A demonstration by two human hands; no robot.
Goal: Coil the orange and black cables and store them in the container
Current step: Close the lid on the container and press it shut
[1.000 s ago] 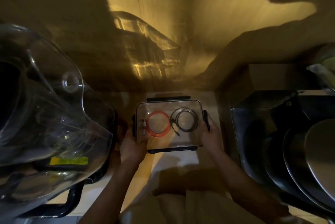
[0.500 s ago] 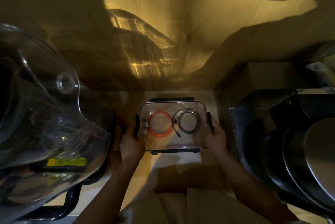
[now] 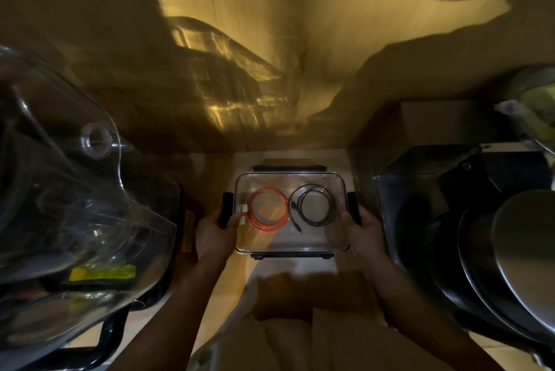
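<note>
A clear rectangular container (image 3: 303,243) with a transparent lid and black clips on its sides sits between my hands in a dim shelf space. Inside it lie two coils side by side: the orange cable (image 3: 267,212) on the left and the black cable (image 3: 315,205) on the right. My left hand (image 3: 214,234) grips the container's left end by its black clip. My right hand (image 3: 365,231) holds the right end by the other clip.
A large clear plastic appliance jug (image 3: 78,214) on a black base crowds the left side. Stacked dark pans and a metal lid (image 3: 510,250) fill the right. A wooden back wall (image 3: 270,55) stands close behind the container.
The container has moved slightly away from me, deeper between the jug and the pans, with both hands still on its ends.
</note>
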